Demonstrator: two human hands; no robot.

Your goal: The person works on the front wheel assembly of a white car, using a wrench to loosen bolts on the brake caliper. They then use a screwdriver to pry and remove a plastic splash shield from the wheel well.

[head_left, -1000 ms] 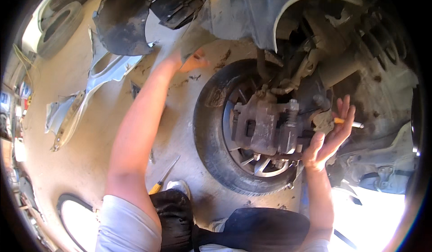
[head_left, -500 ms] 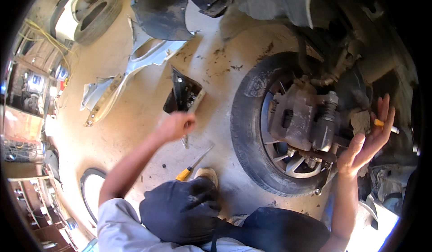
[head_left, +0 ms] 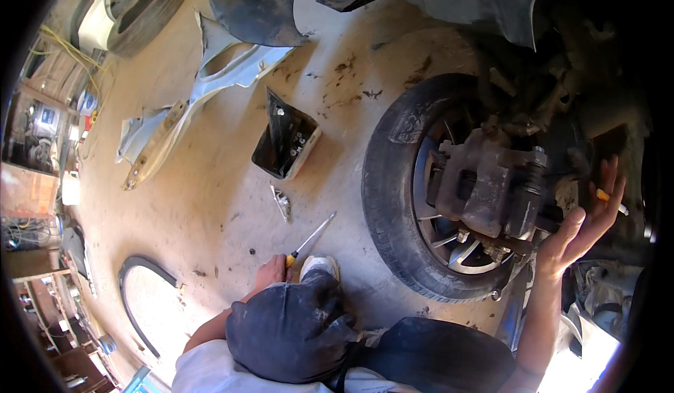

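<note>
Screwdriver [head_left: 314, 231], yellow-handled and slim-shafted, down at floor [head_left: 232, 217] level just beside the shoe [head_left: 321, 266], tip aimed away from the person and angled toward the tyred wheel [head_left: 393, 196]! And there's the left hand [head_left: 271, 272] right on the handle, fingers curled at it; how firmly they're closed, I can't tell, with the dark trouser knee [head_left: 291, 330] so near and the palm turned out of sight. Is the tool off the floor? Can't tell that either.

This looks like the fetching step: tool pick-up, in the middle of work on the brake caliper [head_left: 484, 189]. The next move, I'd judge, calls for a full wrap on that handle and a clean lift past the knee, tip kept clear of the tyre.

Over to the right hand [head_left: 579, 231], up beside the caliper, well apart from the left: palm open, thumb standing away, fingers spread, a cigarette [head_left: 603, 195] tucked between them. No tool there! Whether its edge brushes the brake parts, I can't tell.
</note>
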